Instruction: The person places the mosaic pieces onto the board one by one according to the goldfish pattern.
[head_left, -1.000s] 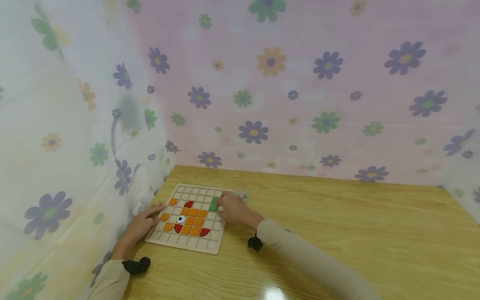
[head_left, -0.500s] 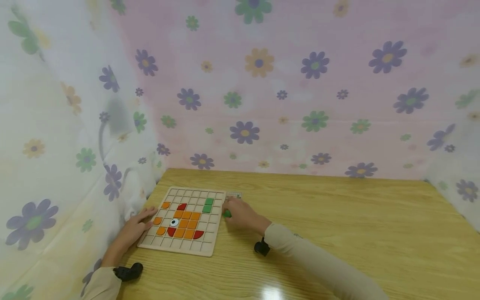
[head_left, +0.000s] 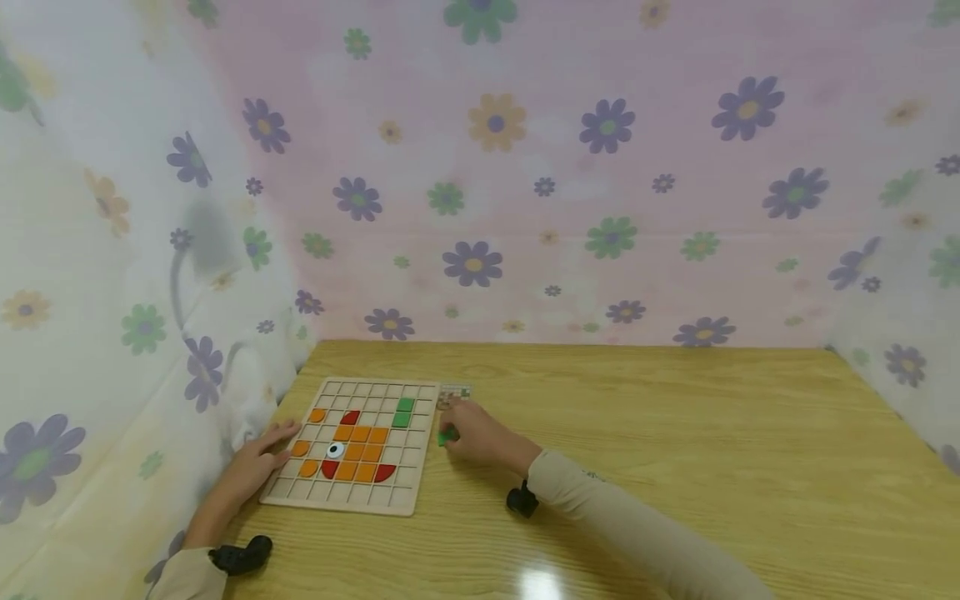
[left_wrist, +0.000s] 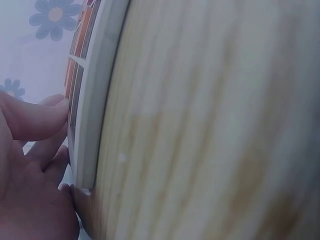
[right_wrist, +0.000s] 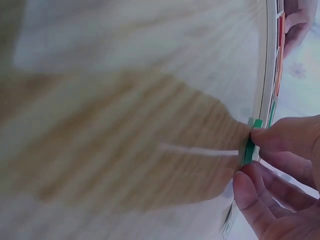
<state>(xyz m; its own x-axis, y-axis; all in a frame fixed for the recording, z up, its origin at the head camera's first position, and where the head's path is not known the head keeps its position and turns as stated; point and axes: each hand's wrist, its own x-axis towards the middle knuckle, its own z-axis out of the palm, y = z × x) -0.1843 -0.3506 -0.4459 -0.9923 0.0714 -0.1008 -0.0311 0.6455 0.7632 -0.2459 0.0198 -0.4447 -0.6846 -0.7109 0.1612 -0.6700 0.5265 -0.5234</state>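
A wooden grid board (head_left: 356,497) lies at the table's left. On it are a block of orange square tiles (head_left: 360,452), a round white eye piece (head_left: 335,451), red quarter-round pieces (head_left: 385,473), orange rounded pieces (head_left: 309,468) and two green tiles (head_left: 403,405) at the upper right. My left hand (head_left: 247,468) rests at the board's left edge, thumb against the rim in the left wrist view. Beside the right edge, my right hand (head_left: 483,435) pinches another green tile (right_wrist: 251,142) between thumb and fingers, close over the table.
A small pattern card (head_left: 457,390) lies by the board's upper right corner, partly covered by my right hand. The wood-grain table (head_left: 675,450) stretches to the right. Flowered cloth (head_left: 555,225) hangs behind it and at the left.
My right hand has left the two green tiles on the board and moved off its right edge, where it now holds another green tile. My left hand stays at the board. The view has shifted right.
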